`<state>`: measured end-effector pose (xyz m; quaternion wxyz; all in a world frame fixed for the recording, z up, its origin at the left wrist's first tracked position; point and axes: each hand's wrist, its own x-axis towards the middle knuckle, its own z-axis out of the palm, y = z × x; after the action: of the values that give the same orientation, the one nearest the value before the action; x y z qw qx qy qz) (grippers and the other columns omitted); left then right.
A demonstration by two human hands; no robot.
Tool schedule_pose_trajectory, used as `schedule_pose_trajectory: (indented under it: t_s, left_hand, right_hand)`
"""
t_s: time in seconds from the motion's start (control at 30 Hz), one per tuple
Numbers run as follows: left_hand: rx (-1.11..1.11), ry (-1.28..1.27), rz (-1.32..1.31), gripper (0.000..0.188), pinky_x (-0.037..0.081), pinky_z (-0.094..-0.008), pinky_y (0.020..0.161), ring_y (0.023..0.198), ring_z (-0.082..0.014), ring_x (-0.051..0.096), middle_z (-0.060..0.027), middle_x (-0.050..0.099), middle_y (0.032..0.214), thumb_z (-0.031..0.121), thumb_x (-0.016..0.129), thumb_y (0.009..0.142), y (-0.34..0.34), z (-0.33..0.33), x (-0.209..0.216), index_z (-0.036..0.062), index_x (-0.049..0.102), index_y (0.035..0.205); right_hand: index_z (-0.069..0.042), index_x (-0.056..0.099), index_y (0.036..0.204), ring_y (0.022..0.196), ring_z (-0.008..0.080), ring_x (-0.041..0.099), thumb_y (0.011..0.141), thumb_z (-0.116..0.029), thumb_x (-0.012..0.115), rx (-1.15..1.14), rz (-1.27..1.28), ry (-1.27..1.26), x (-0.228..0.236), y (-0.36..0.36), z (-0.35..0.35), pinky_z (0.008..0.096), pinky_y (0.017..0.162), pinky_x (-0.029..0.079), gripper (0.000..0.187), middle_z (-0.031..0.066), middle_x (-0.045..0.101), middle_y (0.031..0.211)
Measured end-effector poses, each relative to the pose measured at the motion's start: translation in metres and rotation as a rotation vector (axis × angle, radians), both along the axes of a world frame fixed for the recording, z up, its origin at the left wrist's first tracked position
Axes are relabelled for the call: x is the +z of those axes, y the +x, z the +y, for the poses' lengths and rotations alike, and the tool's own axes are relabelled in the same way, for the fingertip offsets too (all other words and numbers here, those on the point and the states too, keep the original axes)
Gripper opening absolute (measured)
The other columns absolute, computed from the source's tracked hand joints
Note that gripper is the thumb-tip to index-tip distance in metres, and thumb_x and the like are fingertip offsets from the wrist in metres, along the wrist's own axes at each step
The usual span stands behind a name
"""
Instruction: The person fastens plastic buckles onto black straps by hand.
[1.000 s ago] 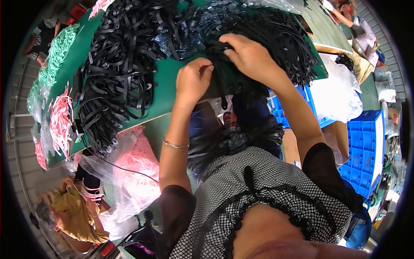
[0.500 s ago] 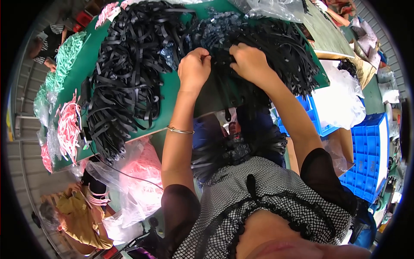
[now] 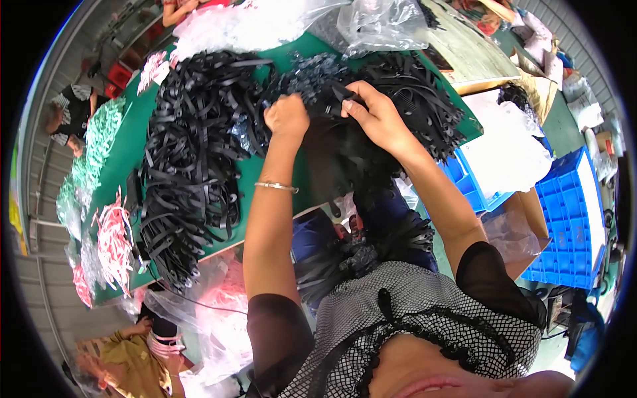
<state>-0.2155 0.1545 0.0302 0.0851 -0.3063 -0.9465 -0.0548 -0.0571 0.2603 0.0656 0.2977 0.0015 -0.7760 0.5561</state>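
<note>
Over the green table [image 3: 255, 174], my left hand [image 3: 288, 115] is closed in a fist; what it holds, if anything, is hidden. To its right, my right hand [image 3: 377, 114] pinches a black strap [image 3: 344, 91] between thumb and fingers. Below and between both hands, dark straps [image 3: 335, 156] hang over the table's near edge, smeared by motion. Just beyond my hands lies a heap of small dark shiny plastic pieces [image 3: 310, 71]. A large pile of black straps [image 3: 189, 146] covers the table on the left, and another strap pile [image 3: 424, 103] lies beside my right hand.
More black straps [image 3: 408, 239] lie on my lap. Pink cords [image 3: 114, 245] and green cords [image 3: 103, 132] line the table's left side. Clear bags [image 3: 385, 26] sit at the far edge. Blue crates [image 3: 564, 222] stand at right. Co-workers are at far left and lower left.
My view has shifted, so the table sits lower. My left hand has turned into a fuller fist. The strap in my right hand now shows, and the hanging straps are blurred.
</note>
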Motion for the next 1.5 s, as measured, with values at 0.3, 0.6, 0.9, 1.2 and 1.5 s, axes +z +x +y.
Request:
schedule_pose_trajectory:
  t_s: [0.3, 0.6, 0.9, 1.2, 1.5]
  left_hand:
    - [0.082, -0.103, 0.118, 0.018, 0.042, -0.0386, 0.083, 0.097, -0.0225, 0.057, -0.0052, 0.06, 0.1, 0.02, 0.058, 0.072, 0.01, 0.0, 0.003, 0.0104, 0.066, 0.086]
    - [0.072, 0.57, -0.067, 0.021, 0.048, -0.0373, 0.069, 0.075, -0.0317, 0.062, -0.0132, 0.065, 0.077, 0.023, 0.061, 0.067, 0.013, -0.03, 0.022, 0.0042, 0.064, 0.076]
    - [-0.507, 1.2, -0.601, 0.007, 0.045, -0.0218, 0.055, 0.061, -0.0094, 0.055, -0.0049, 0.059, 0.077, -0.003, 0.059, 0.073, 0.143, -0.071, 0.034, -0.0004, 0.055, 0.078]
    - [-0.399, 1.471, -1.261, 0.009, 0.044, -0.0222, 0.063, 0.064, -0.0139, 0.058, -0.0079, 0.058, 0.09, 0.007, 0.05, 0.085, 0.21, -0.091, -0.016, 0.0003, 0.052, 0.09]
    - [-0.504, 1.223, -1.712, 0.024, 0.04, -0.0221, 0.056, 0.069, -0.0192, 0.06, -0.0147, 0.063, 0.082, 0.02, 0.052, 0.088, 0.21, -0.109, -0.018, 0.0018, 0.05, 0.104]
  right_hand:
    - [-0.009, 0.048, 0.102, 0.062, 0.0022, 0.037, 0.091, -0.019, 0.047, 0.038, 0.141, -0.425, 0.063, 0.068, -0.002, 0.0166, 0.052, 0.025, 0.016, -0.002, 0.051, 0.075]
    - [-0.005, 0.049, 0.103, 0.061, 0.0064, 0.043, 0.09, -0.02, 0.048, 0.004, 0.361, -0.334, 0.085, 0.123, -0.006, 0.0189, 0.055, 0.031, 0.019, 0.0014, 0.051, 0.069]
    - [-0.008, 0.04, 0.107, 0.06, 0.0073, 0.049, 0.094, -0.02, 0.04, 0.332, 0.116, -0.526, 0.032, 0.126, -0.05, 0.0185, 0.05, 0.039, 0.018, 0.0081, 0.048, 0.109]
    - [-0.004, 0.045, 0.102, 0.048, 0.0112, 0.045, 0.093, -0.015, 0.042, 0.587, -0.098, -1.029, -0.013, 0.124, -0.065, 0.0224, 0.047, 0.036, 0.015, 0.0067, 0.05, 0.076]
    - [-0.002, 0.045, 0.1, 0.049, 0.0046, 0.042, 0.092, -0.016, 0.043, 0.708, -0.298, -0.718, -0.017, 0.137, -0.066, 0.0214, 0.051, 0.039, 0.016, -0.0009, 0.047, 0.067]
